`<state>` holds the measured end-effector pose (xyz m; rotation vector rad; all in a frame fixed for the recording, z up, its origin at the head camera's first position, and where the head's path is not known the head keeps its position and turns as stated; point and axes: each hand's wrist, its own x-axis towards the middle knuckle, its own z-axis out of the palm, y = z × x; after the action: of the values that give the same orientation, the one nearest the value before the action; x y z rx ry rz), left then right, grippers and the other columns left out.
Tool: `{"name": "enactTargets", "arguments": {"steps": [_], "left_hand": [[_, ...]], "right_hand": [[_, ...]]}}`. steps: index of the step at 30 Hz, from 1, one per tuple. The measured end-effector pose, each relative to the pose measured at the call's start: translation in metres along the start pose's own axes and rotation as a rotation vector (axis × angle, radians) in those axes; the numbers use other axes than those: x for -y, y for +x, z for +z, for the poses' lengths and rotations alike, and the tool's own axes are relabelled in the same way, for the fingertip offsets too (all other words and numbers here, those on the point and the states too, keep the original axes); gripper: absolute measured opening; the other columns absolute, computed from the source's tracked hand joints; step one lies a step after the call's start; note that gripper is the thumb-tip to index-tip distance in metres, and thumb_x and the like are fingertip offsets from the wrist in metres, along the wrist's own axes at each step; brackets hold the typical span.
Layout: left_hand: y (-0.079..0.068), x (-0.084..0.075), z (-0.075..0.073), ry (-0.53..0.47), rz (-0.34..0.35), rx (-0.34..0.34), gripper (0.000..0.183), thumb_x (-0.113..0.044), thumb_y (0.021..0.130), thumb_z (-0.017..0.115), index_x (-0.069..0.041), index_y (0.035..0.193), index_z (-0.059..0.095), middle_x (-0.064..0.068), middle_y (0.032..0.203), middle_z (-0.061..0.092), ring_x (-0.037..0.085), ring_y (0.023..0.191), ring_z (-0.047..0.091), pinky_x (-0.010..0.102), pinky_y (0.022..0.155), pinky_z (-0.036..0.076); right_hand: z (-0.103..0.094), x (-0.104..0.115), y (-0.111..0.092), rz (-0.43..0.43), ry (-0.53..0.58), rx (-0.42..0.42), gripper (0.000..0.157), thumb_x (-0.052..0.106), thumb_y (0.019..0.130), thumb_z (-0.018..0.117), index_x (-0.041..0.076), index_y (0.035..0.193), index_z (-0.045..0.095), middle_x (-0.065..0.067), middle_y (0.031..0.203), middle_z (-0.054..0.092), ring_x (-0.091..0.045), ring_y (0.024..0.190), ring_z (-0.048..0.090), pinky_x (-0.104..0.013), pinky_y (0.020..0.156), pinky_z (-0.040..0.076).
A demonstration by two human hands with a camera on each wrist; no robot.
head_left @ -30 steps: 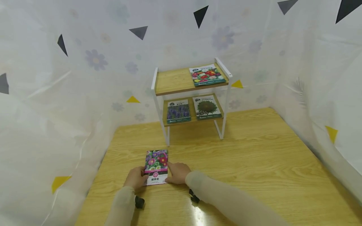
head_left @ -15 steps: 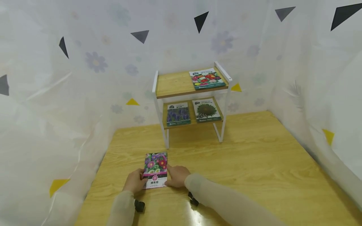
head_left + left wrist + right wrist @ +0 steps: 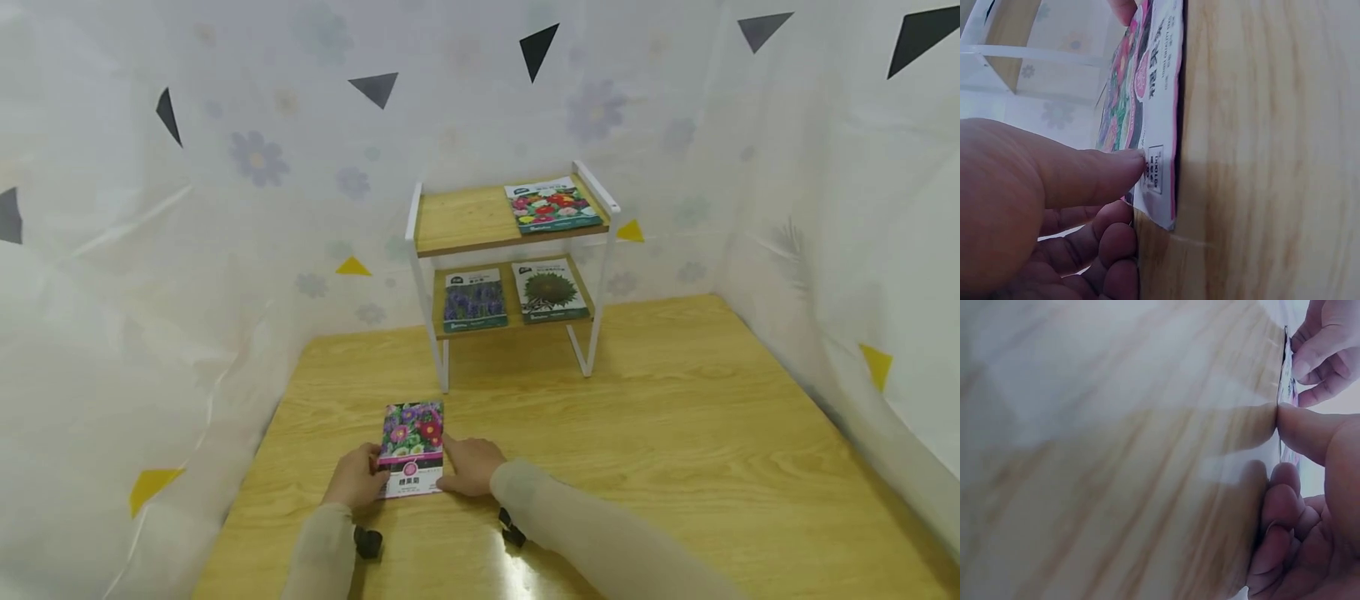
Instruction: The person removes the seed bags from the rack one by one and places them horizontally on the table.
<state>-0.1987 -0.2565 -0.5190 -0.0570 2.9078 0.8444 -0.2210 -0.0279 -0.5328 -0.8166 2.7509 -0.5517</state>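
A flower seed packet (image 3: 412,450) with pink, purple and red blooms lies face up on the wooden table, near the shelf's left leg. My left hand (image 3: 356,477) holds its lower left side, the thumb (image 3: 1100,174) on the printed front and the other fingers curled by the edge. On the opposite side, my right hand (image 3: 474,467) grips the right edge, its index finger higher up and its thumb (image 3: 1310,434) at the lower part. In the right wrist view the packet appears almost edge-on, and the right hand's other fingers curl against the tabletop.
A two-tier wooden shelf (image 3: 465,218) with white legs stands behind. One packet of mixed flowers (image 3: 555,206) lies on its upper tier. Below are a lavender-coloured flower packet (image 3: 475,302) and a packet with a green, spiky round head (image 3: 551,292). Patterned white sheeting surrounds the table (image 3: 675,417).
The head view has shifted slightly. Both hands keep their places on the seed packet, which has hardly moved on the table.
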Motion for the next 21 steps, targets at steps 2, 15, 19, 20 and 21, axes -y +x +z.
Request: {"name": "enactTargets", "arguments": {"steps": [2,15,19,20,21], "left_hand": [[0.0008,0.0006,-0.0005,-0.006,-0.009,0.008,0.042,-0.008,0.079,0.069,0.005,0.116,0.054,0.004,0.076,0.051,0.018,0.069,0.048,0.033,0.061,0.041],[0.0007,0.0049,-0.0013,-0.057,0.000,-0.014,0.044,-0.010,0.077,0.071,0.005,0.115,0.055,0.003,0.074,0.048,0.016,0.069,0.046,0.031,0.062,0.038],[0.0016,0.0082,0.0002,-0.063,0.007,-0.012,0.044,-0.012,0.078,0.071,0.005,0.116,0.055,0.002,0.074,0.049,0.015,0.067,0.046,0.029,0.060,0.038],[0.0019,0.0084,0.0003,-0.064,0.000,-0.012,0.044,-0.013,0.079,0.070,0.005,0.116,0.056,0.002,0.074,0.049,0.015,0.067,0.046,0.029,0.060,0.038],[0.0022,0.0083,0.0001,-0.069,-0.010,-0.009,0.043,-0.015,0.079,0.069,0.004,0.116,0.056,0.002,0.074,0.050,0.015,0.067,0.047,0.029,0.059,0.038]], "right_hand": [[0.0000,0.0000,0.0004,0.000,-0.001,-0.002,0.085,0.053,0.078,0.064,0.018,0.146,0.025,-0.007,0.119,0.059,-0.026,0.104,0.057,-0.039,0.087,0.045],[0.0043,-0.0073,0.0018,-0.009,0.078,0.010,0.082,0.051,0.081,0.060,0.020,0.147,0.022,-0.003,0.112,0.063,-0.023,0.099,0.059,-0.038,0.089,0.044],[0.0029,-0.0092,0.0005,-0.002,0.130,0.030,0.076,0.047,0.085,0.057,0.018,0.146,0.024,0.007,0.077,0.062,-0.011,0.070,0.058,-0.031,0.078,0.046],[0.0026,-0.0094,0.0003,0.001,0.137,0.033,0.074,0.047,0.085,0.056,0.017,0.146,0.025,0.008,0.070,0.058,-0.009,0.065,0.055,-0.031,0.076,0.046],[0.0025,-0.0099,0.0005,0.001,0.139,0.033,0.074,0.047,0.086,0.056,0.016,0.146,0.025,0.009,0.064,0.053,-0.009,0.061,0.052,-0.030,0.075,0.045]]}}
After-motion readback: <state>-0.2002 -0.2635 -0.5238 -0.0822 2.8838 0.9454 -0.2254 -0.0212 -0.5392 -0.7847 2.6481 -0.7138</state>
